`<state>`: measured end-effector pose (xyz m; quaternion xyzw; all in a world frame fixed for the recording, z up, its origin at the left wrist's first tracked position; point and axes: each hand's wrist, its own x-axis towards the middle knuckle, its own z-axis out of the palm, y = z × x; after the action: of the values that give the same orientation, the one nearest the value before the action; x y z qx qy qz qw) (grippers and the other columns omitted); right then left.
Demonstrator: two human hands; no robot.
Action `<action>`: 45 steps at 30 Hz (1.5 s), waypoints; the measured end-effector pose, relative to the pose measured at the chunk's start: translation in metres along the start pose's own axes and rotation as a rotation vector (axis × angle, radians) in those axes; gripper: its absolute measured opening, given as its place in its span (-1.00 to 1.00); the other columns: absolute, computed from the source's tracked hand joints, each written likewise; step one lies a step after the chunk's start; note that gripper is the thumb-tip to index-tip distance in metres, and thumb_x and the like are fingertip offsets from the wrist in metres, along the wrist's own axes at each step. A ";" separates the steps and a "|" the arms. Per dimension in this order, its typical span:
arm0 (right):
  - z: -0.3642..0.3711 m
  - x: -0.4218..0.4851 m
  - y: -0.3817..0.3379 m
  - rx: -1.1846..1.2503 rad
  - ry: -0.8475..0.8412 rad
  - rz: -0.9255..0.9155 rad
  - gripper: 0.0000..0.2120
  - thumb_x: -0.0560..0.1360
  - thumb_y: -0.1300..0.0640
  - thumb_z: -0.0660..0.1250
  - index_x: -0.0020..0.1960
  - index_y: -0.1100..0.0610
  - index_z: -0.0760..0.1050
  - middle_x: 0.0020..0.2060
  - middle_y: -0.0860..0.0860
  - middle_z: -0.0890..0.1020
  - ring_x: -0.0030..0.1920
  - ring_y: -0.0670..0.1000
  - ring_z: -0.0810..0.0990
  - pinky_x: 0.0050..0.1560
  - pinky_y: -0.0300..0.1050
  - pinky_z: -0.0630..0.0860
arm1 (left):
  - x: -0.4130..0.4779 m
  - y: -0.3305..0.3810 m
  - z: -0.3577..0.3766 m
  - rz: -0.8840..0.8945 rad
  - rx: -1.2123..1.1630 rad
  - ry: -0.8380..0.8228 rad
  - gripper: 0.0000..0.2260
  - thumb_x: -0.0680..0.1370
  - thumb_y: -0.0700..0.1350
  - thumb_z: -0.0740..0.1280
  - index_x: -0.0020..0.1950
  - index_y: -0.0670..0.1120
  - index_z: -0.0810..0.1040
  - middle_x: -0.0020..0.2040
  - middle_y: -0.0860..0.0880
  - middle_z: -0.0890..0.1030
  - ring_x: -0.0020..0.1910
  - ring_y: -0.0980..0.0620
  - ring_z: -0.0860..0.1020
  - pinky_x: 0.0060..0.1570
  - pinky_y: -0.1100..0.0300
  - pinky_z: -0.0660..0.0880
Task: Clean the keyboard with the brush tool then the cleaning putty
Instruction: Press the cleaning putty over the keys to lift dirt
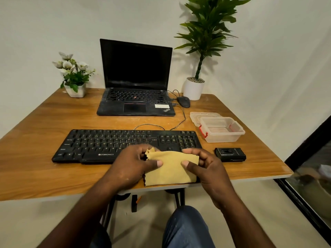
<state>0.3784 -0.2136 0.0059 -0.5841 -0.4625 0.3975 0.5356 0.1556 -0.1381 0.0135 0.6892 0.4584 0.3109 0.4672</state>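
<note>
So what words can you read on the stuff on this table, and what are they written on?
"ZEBRONICS": front edge of the black keyboard.
"ThinkPad": front right corner of the laptop.
Keyboard key letters: mostly too small to read.
White sticker on the laptop: too blurred to read.
Small black box right of the keyboard: writing too blurred.
Yellow cloth: no writing.

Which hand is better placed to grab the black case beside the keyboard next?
Likely the right hand: it is nearest the black case, which lies off the right end of the keyboard. The left hand would have to cross over. Both currently pinch the yellow cloth.
</note>
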 end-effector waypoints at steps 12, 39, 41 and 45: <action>0.002 0.017 0.019 -0.505 0.171 -0.170 -0.72 0.48 0.17 0.55 -0.02 -0.21 0.62 -0.11 -0.34 0.62 -0.03 -0.37 0.55 -0.15 -0.22 0.56 | 0.005 -0.010 0.021 0.166 0.526 0.214 -0.75 0.54 0.22 0.44 0.13 0.14 0.66 -0.23 0.22 0.57 -0.23 0.23 0.53 -0.28 0.22 0.37; 0.043 0.036 0.007 -1.145 0.066 -0.478 -0.79 0.55 -0.22 0.35 0.07 -0.15 0.64 0.05 -0.19 0.61 0.17 -0.06 0.42 0.15 0.00 0.41 | -0.011 -0.035 -0.023 0.084 0.798 0.386 -0.80 0.63 0.18 0.30 0.09 0.14 0.65 -0.05 0.18 0.57 -0.05 0.16 0.46 -0.11 0.18 0.42; 0.044 0.041 0.009 -1.186 0.049 -0.446 -0.74 0.54 -0.28 0.33 0.09 -0.16 0.64 0.05 -0.21 0.60 0.17 -0.06 0.41 0.16 0.00 0.40 | -0.020 -0.043 -0.043 0.042 0.814 0.417 -0.83 0.60 0.19 0.34 -0.02 0.14 0.63 -0.12 0.19 0.54 -0.10 0.17 0.44 -0.18 0.18 0.37; 0.045 0.046 0.013 -1.223 0.073 -0.398 -0.73 0.55 -0.27 0.32 0.09 -0.15 0.65 0.05 -0.19 0.61 0.17 -0.05 0.41 0.15 -0.01 0.42 | -0.027 -0.055 -0.074 0.002 0.765 0.492 -0.70 0.49 0.24 0.44 -0.30 0.11 0.49 -0.32 0.17 0.48 -0.27 0.20 0.42 -0.34 0.19 0.30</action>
<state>0.3483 -0.1575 -0.0101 -0.7002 -0.6865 -0.0650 0.1850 0.0634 -0.1283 -0.0100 0.7182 0.6370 0.2743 0.0559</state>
